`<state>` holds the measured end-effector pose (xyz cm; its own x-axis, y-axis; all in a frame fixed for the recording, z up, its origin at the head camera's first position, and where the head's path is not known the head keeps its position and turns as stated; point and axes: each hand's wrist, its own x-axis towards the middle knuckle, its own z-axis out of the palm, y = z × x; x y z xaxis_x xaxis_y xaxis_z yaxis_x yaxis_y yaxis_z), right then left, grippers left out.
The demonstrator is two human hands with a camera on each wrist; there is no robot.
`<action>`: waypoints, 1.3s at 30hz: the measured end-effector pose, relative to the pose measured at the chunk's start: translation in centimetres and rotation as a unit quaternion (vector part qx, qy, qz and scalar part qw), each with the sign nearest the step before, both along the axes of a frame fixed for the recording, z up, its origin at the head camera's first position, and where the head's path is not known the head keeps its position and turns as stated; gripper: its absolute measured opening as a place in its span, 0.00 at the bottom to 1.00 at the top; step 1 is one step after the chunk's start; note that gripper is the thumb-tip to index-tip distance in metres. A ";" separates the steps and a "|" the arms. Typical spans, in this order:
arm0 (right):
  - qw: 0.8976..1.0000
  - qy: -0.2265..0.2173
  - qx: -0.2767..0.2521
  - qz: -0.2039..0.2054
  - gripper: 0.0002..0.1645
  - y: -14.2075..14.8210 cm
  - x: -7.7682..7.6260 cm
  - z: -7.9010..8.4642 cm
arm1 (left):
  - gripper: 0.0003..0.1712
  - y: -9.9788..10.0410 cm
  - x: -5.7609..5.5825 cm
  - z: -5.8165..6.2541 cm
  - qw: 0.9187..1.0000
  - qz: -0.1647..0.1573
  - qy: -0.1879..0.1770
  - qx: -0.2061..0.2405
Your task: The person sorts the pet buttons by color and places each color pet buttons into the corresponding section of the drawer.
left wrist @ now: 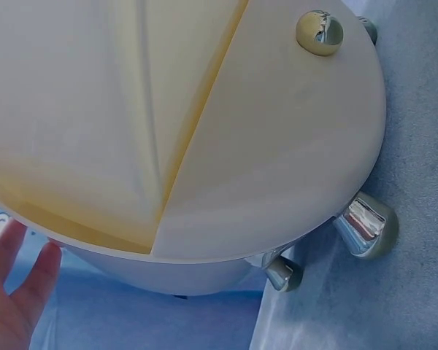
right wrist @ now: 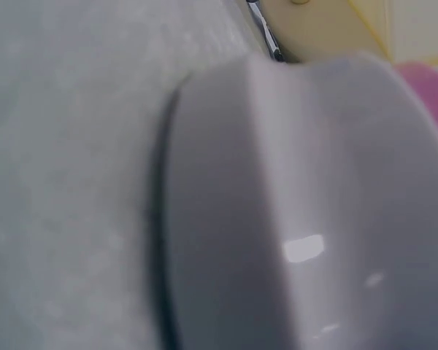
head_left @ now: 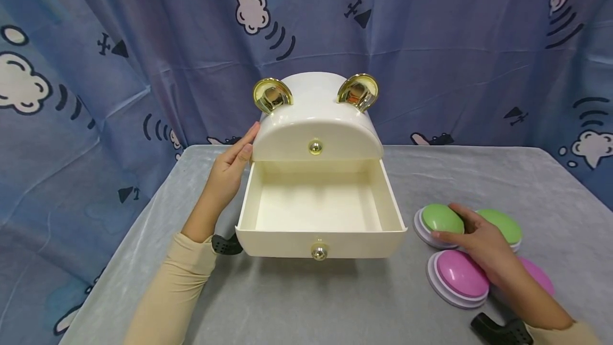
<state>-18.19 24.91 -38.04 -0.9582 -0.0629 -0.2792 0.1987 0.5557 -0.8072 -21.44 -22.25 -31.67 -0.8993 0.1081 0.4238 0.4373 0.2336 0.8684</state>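
Green-topped, a round white plastic button (head_left: 439,219) on the grey desk (head_left: 373,302) is pinched by the right hand (head_left: 481,237); the white gold-eared drawer box (head_left: 292,140) is touched by the left hand (head_left: 229,170), fingers extended. Grasping seems underway; secure lifting appears needed.

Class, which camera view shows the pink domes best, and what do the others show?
The head view: it shows both pink domes, one nearly whole, the other partly hidden by the right forearm. The right wrist view catches only a pink sliver at its right edge; the left wrist view shows neither.
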 end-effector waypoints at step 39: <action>0.996 0.037 0.084 0.019 0.66 -0.2 0.0 -0.1 | 0.26 0.0 0.0 -0.1 1.000 0.000 0.002 -0.002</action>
